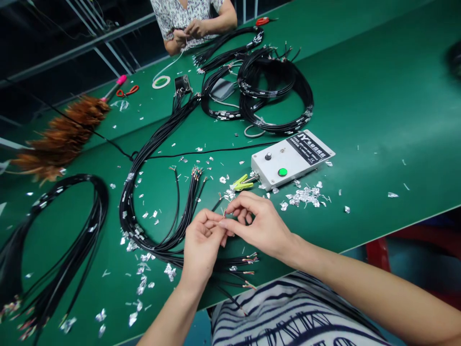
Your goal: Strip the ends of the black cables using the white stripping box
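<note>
My left hand [200, 242] and my right hand [261, 223] meet over the near edge of the green table [378, 120]. Both pinch the stripped end of a thin black cable [220, 204], fingers closed on its fine coloured wires. A bundle of black cables [187, 206] with bare copper ends fans out just left of my hands. More stripped cable ends [248, 262] lie under my right wrist. A white control box [291, 158] with a green button and a yellow-green clip [242, 183] at its end sits beyond my right hand.
Silver foil scraps [306, 196] litter the table. Coiled black cables [275, 91] lie at the back, another coil [65, 230] at left. A feather duster [61, 137], red scissors [127, 91] and tape roll [161, 81] lie far left. A person [192, 21] works opposite.
</note>
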Demonstrator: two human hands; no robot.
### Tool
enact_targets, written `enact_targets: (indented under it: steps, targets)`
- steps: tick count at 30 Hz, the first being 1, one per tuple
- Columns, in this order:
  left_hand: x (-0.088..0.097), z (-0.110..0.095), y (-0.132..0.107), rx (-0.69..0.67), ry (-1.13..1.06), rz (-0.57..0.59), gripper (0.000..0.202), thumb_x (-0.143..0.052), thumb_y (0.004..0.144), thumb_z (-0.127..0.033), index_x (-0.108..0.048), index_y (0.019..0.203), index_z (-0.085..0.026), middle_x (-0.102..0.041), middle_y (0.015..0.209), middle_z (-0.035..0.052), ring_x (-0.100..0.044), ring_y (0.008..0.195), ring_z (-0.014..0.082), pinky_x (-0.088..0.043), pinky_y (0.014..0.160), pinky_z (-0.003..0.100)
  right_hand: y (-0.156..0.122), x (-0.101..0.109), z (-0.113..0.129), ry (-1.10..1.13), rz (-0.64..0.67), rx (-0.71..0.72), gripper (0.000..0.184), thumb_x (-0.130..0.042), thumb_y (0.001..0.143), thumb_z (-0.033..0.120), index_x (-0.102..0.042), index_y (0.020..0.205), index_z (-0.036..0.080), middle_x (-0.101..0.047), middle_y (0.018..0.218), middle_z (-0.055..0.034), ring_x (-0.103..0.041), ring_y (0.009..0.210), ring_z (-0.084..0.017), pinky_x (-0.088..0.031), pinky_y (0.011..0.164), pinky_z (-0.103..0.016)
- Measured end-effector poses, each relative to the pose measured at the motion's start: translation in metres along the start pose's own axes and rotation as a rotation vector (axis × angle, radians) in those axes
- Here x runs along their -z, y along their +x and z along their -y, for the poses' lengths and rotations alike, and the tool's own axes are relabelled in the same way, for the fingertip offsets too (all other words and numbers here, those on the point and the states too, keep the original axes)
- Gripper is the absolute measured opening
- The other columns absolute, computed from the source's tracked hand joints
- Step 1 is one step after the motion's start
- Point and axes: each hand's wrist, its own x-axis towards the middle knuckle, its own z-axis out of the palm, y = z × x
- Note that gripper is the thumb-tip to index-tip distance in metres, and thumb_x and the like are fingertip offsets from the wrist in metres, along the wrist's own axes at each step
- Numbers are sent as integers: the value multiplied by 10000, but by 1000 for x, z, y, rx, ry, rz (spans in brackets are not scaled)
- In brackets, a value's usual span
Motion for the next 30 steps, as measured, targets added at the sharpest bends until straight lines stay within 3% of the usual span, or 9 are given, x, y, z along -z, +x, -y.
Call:
enact_targets:
  steps: [4,12,22,30]
  targets:
    - [-2,2,0,-40,39,-39,288,-806,697,-319,-569,715,-156,-653,567,-2,-523,476,74,-391,464,166,0,-4,-6,177,-20,-56,118,-680,810,275,-672,748,176,-629,754,-5,-528,531,-82,-416,480,-215]
    - [2,0,-3,-76,-33,-61,278,-816,690,-297,-595,787,-159,-659,612,0,-585,569,103,-411,508,181,2,-10,-9,630,114,-347,357,-816,678,506,-681,721,178,-640,616,17,-489,496,-88,-378,465,-219]
    - [4,-1,-3,-70,-76,-34,258,-787,728,-305,-590,803,-155,-657,604,3,-507,517,85,-392,500,192,-3,-7,-14,591,67,-318,285,-804,707,434,-675,745,183,-640,662,23,-488,513,-83,-389,491,-221]
    - [3,3,-7,-91,-10,-16,224,-767,762,-303,-601,794,-157,-653,621,-4,-532,522,84,-416,509,189,1,-2,-2,484,56,-270,250,-762,733,338,-692,915,181,-621,696,26,-539,516,-85,-435,500,-218]
